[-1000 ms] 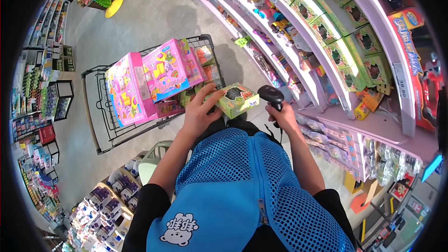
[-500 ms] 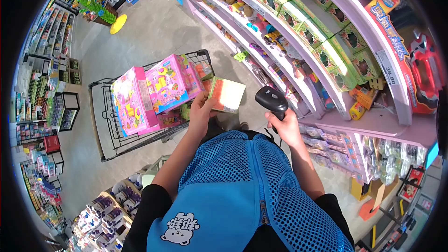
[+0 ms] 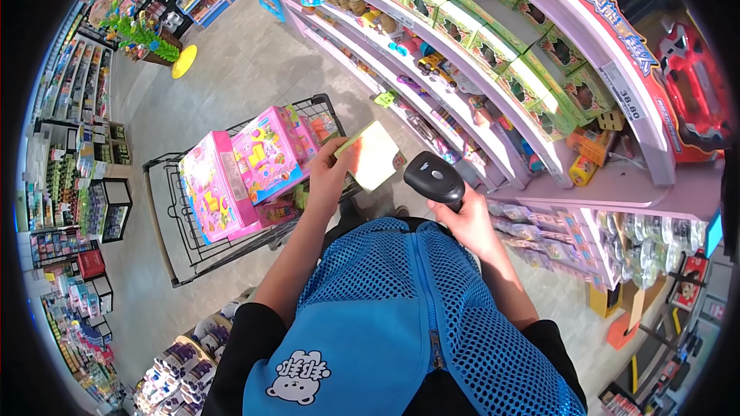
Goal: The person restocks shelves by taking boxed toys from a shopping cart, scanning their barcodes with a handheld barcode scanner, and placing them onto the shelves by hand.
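Between the fingers and thumb of my left hand (image 3: 328,172) is a flat, squarish box (image 3: 373,156), its upper face washed out by glare. A small dark mark shows near its right corner. My right hand (image 3: 467,219) grips the handle of a black barcode scanner (image 3: 436,179), whose head points up and left, close beside the box but apart from it. Left of my left hand stands a black wire shopping cart (image 3: 171,250). In it lie pink toy boxes, among them one at the left (image 3: 206,192) and one in the middle (image 3: 264,150).
Curved pink shelves (image 3: 493,173) with green boxes (image 3: 462,29) and small toys run along the right. Hanging packs (image 3: 644,250) are below them. Plush toys (image 3: 181,370) stand at the lower left, a potted plant (image 3: 142,35) at the upper left.
The box in my left hand has tilted, and its glare-lit face has turned. My right hand has brought the scanner left and slightly down, closer to the box. The camera view has shifted slightly.
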Demonstrator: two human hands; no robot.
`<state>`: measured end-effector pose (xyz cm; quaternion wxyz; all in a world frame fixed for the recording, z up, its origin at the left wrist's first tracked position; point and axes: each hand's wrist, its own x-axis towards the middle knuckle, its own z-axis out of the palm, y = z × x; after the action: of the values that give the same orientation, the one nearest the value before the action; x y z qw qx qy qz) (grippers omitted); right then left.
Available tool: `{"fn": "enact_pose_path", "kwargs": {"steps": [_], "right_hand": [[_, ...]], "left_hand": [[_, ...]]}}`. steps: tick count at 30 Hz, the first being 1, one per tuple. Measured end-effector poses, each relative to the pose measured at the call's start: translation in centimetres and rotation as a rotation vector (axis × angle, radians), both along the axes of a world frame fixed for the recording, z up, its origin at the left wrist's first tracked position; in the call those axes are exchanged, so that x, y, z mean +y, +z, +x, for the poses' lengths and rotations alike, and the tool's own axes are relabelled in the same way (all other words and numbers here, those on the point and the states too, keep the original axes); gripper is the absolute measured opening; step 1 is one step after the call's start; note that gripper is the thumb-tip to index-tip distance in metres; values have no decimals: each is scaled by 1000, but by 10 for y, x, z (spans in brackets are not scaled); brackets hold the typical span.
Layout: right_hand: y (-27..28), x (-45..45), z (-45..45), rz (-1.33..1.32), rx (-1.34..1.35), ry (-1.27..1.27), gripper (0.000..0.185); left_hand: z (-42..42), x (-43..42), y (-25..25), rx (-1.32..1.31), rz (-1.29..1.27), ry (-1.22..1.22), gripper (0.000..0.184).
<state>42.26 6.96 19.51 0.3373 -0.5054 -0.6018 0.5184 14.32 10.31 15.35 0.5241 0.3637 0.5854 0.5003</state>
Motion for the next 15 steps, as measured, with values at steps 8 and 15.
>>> {"fn": "enact_pose_path", "kwargs": {"steps": [8,15], "right_hand": [[-7,-8,-17,-15,-59,123,49],[-13,-9,-21,-9,-94,114,45]], "left_hand": [[-11,2,-14,136,130,-3,28],[-24,-9,-14,130,120,24,29]]}}
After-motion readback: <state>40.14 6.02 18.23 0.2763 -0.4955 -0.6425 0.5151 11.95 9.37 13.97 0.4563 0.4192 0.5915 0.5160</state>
